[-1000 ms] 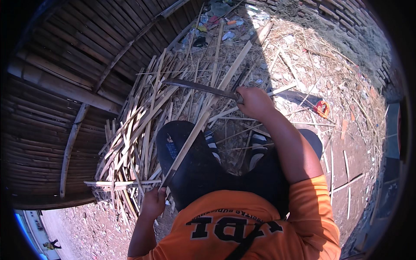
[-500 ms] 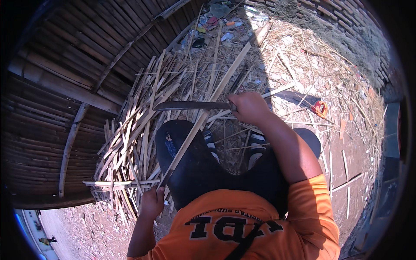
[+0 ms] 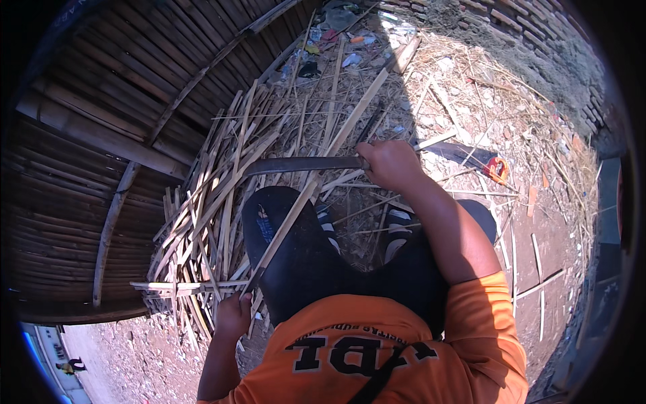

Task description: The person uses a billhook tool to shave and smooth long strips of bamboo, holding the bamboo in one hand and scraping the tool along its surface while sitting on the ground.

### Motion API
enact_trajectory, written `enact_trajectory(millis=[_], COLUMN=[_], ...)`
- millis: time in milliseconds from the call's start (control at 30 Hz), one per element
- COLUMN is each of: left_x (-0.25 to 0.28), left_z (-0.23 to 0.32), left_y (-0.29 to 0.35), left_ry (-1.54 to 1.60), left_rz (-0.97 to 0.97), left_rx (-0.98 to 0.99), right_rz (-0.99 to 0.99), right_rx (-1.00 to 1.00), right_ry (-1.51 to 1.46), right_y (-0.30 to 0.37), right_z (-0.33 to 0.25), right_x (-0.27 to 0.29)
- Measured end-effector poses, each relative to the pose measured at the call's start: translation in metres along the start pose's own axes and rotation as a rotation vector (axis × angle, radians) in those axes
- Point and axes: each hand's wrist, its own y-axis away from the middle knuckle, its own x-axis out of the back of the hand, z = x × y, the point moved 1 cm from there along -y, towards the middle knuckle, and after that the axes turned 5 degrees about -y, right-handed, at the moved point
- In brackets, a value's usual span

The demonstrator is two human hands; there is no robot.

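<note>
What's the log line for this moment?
left hand: holding long strip by near end; right hand: holding machete; machete: crosses over strip

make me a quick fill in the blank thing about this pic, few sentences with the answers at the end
1. The long-bladed knife is gripped in the person's ____ hand.
2. The left hand holds the near end of a long pale strip, which passes over the ____ thigh.
3. The main colour of the person's shirt is ____.
4. The big heap of loose strips lies on the person's ____ side.

Missing words: right; left; orange; left.
</note>
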Motion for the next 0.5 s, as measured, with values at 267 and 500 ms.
enact_trajectory(millis=[267,500], left_x=[0.013,0.001], left_z=[-0.011,-0.022], left_y=[0.001,0.005], left_ry=[0.008,-0.080], left_rz=[-0.024,0.040], left_rx=[0.008,-0.049], right_rz=[0.131,-0.002], right_rx=[-0.307,0.193], right_ry=[-0.146,0.079], right_y=[-0.013,-0.001], right_z=[0.084,-0.015], right_x=[-0.009,-0.012])
